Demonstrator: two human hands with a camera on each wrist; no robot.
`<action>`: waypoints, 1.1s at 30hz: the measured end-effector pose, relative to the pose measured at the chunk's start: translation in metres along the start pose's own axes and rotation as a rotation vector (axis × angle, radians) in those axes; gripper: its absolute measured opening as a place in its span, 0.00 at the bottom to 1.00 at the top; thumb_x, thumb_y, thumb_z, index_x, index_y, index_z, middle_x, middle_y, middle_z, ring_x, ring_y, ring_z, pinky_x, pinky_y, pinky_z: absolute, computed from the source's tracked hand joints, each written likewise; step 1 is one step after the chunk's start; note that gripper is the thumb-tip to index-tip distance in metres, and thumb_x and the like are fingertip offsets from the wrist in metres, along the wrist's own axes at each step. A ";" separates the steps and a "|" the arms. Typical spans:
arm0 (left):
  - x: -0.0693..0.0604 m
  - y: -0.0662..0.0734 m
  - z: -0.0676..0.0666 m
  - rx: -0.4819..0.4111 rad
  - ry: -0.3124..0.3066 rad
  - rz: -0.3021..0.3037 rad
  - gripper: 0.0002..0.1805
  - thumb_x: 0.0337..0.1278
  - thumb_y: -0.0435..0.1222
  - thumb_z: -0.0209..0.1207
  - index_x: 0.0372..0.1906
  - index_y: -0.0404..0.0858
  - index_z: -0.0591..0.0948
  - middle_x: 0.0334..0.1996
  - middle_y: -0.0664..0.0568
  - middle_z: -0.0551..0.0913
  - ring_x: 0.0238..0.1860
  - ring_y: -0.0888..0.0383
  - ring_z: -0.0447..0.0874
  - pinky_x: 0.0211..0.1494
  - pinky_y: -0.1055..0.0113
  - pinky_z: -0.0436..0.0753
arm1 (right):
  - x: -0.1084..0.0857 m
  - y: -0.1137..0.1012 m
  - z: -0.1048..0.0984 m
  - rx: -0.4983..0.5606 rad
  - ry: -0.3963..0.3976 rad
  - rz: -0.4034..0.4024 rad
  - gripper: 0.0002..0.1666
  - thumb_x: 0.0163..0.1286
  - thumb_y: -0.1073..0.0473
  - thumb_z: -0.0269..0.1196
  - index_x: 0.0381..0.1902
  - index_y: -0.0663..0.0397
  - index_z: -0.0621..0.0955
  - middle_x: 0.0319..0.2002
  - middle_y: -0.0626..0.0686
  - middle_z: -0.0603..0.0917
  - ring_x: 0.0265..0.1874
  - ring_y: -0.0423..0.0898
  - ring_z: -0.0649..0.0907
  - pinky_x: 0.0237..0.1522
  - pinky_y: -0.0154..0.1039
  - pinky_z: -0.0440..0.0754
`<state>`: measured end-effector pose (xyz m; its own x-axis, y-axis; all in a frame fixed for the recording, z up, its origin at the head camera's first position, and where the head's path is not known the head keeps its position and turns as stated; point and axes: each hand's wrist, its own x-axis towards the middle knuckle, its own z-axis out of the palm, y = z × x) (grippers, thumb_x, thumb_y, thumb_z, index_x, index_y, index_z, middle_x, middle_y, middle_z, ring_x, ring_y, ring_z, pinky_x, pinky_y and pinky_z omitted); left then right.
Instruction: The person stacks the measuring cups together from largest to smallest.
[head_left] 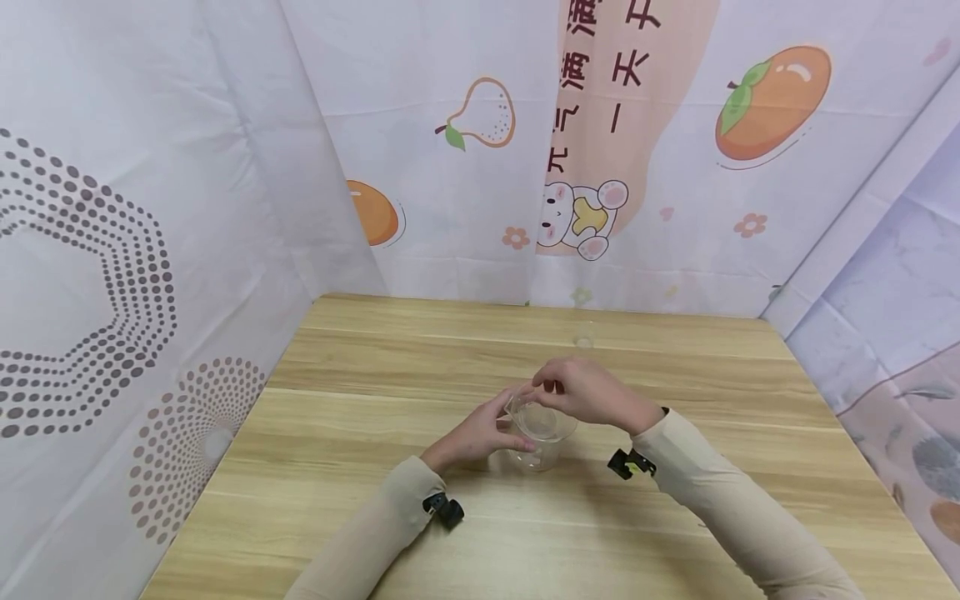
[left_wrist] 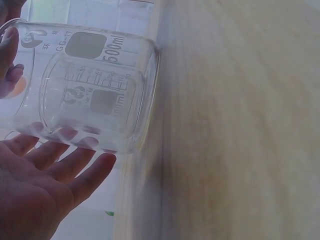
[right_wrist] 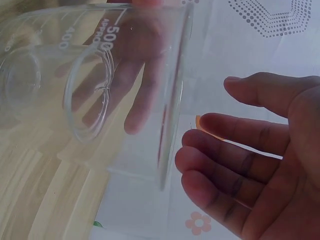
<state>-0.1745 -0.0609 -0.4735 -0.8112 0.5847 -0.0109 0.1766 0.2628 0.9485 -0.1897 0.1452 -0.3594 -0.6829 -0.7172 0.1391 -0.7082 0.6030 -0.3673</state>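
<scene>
A large clear glass beaker [head_left: 542, 429] marked 500 ml stands on the table in front of me. Inside it sits a smaller glass beaker [left_wrist: 102, 102] with its own printed scale and label, seen through the outer wall. My left hand [head_left: 487, 429] holds the large beaker from the left, thumb on the near side and fingers spread along the far side. Just above the rim is my right hand [head_left: 588, 392]. In the right wrist view its fingers [right_wrist: 220, 150] are loosely bent, apart from the large beaker, with nothing between them.
A small clear glass beaker [head_left: 584, 336] stands near the back edge of the wooden table [head_left: 360, 358]. Printed cloth [head_left: 450, 200] hangs behind the table and along both sides. A small black camera is strapped to each wrist.
</scene>
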 end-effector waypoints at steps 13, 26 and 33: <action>0.000 -0.001 0.000 -0.022 -0.002 0.028 0.46 0.51 0.44 0.71 0.72 0.68 0.58 0.73 0.58 0.63 0.74 0.54 0.62 0.72 0.48 0.70 | 0.001 0.000 -0.013 0.019 0.010 0.047 0.11 0.68 0.54 0.64 0.38 0.55 0.86 0.27 0.44 0.83 0.24 0.33 0.75 0.26 0.27 0.75; 0.002 -0.003 0.000 -0.046 0.007 -0.006 0.46 0.53 0.43 0.70 0.74 0.58 0.58 0.73 0.53 0.63 0.73 0.52 0.63 0.72 0.48 0.69 | 0.003 0.006 -0.018 -0.006 0.037 0.048 0.10 0.66 0.55 0.66 0.38 0.57 0.86 0.26 0.45 0.83 0.24 0.34 0.75 0.27 0.28 0.75; 0.002 -0.004 0.000 -0.030 0.010 -0.011 0.46 0.52 0.42 0.70 0.74 0.59 0.58 0.72 0.54 0.67 0.73 0.53 0.64 0.72 0.50 0.70 | 0.002 0.008 -0.020 -0.006 0.041 0.063 0.10 0.67 0.55 0.65 0.39 0.56 0.86 0.27 0.45 0.83 0.27 0.36 0.77 0.29 0.30 0.77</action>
<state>-0.1767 -0.0613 -0.4770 -0.8184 0.5744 -0.0187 0.1508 0.2461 0.9574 -0.2008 0.1556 -0.3436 -0.7329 -0.6629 0.1532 -0.6644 0.6488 -0.3710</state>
